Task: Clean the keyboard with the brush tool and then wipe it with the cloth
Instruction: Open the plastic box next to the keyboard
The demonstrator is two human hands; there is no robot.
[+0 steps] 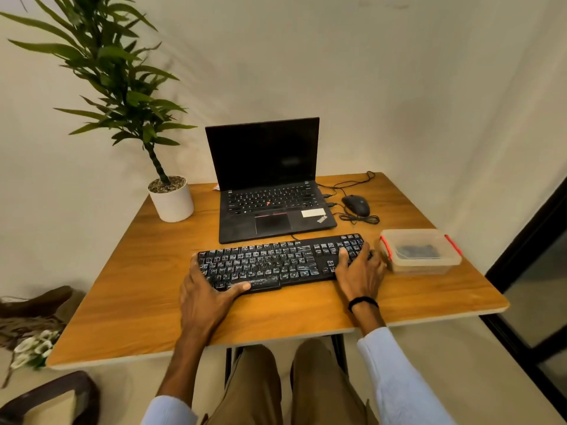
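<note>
Keyboard [276, 262] on wooden bench [138, 286] against plain wall [399, 87]: laptop [270, 191] behind, box [420, 251] right. Left hand [205, 296] grips its end; right hand [359, 271] rests on keys.

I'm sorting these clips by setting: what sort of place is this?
Probably a small office or home desk corner: an open ThinkPad laptop, a wired mouse and a separate keyboard sit on a wooden table.

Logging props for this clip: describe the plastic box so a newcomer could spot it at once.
Start at the wooden table, then the black keyboard in front of the laptop. At the keyboard's right end sits the plastic box. It alone is translucent, with red latches and something dark inside.
</note>
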